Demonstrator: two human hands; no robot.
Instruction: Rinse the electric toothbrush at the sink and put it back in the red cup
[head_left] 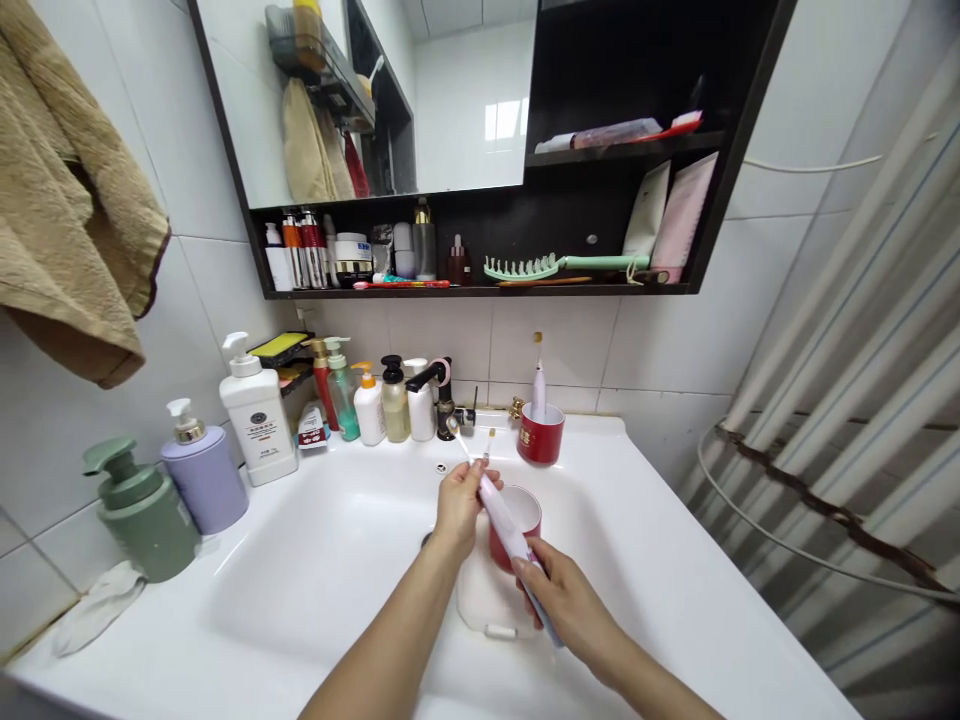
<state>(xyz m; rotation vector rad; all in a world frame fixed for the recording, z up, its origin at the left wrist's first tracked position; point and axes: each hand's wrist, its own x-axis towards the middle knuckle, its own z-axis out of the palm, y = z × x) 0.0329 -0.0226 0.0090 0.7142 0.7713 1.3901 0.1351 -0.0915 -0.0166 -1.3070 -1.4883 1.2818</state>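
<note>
My right hand is closed round the lower body of a pale pink electric toothbrush, held slanted over the white sink. My left hand pinches the brush's upper neck, and thin brush stems stick up past its fingers near the tap. Just behind the brush stands a red cup over the basin, partly hidden by the handle. A second red cup with another electric toothbrush upright in it sits on the back rim.
Pump bottles line the left and back rim: green, lavender, white, several small ones by the black tap. A brown towel hangs left. Black shelf with toiletries and a green hairbrush above. Striped curtain right.
</note>
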